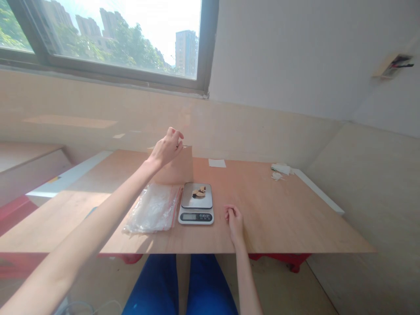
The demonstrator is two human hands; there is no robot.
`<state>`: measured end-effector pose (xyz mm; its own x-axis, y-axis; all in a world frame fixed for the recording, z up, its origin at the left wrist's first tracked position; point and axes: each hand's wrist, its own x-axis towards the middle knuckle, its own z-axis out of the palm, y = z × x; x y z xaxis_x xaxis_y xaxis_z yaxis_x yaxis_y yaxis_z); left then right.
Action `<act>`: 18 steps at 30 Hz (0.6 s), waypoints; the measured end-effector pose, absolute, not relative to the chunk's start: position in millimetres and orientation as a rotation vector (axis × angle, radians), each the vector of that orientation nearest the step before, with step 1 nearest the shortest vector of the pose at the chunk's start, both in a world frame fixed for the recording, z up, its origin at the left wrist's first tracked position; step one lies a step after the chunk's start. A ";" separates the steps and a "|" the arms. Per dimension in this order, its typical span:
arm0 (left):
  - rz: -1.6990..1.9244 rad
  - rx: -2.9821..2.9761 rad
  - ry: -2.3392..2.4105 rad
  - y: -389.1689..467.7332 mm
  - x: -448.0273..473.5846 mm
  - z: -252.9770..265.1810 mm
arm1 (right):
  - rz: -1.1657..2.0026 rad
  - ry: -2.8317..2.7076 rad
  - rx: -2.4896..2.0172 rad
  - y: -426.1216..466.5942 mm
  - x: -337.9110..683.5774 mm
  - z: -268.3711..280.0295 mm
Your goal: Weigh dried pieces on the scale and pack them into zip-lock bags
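Note:
My left hand (168, 146) is raised above the open top of a brown cardboard box (179, 166). Its fingers are bent and drawn together; whatever they may hold is hidden. On the table beside the kitchen scale (196, 216) rests my right hand (234, 220), fingers curled in, with nothing visible in them. Several small tan pieces with dark ends, like dried slices (199, 192), lie on the scale's metal plate. To the scale's left is a stack of clear zip bags (152, 209) with red seal lines. The inside of the box does not show.
The wooden table (269, 210) runs up to the wall. A white paper (217, 163) lies near its back edge, and crumpled wrappers (280, 169) lie at the back right. Red stools (295, 260) show under the table. A window is above.

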<state>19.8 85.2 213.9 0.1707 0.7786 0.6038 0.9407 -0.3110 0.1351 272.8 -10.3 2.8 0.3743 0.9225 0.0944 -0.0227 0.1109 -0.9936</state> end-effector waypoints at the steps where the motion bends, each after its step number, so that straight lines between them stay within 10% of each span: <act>1: -0.875 -2.183 -1.592 80.4 23.4 212.2 | 0.875 -0.944 -1.259 -10.6 272.8 3.3; 12: -1.324 -2.457 -1.201 50.3 51.5 182.1 | 0.871 -0.946 -1.245 -10.0 273.6 -1.5; 18: -1.417 -2.710 -1.861 36.1 58.2 109.5 | 0.891 -0.941 -1.246 -9.4 274.3 -2.2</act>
<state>58.2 36.1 109.5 0.1868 0.9178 0.3504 0.5820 -0.3908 0.7132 274.3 -9.4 -2.2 0.3635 0.9273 0.0896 -0.0382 0.1109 -0.9931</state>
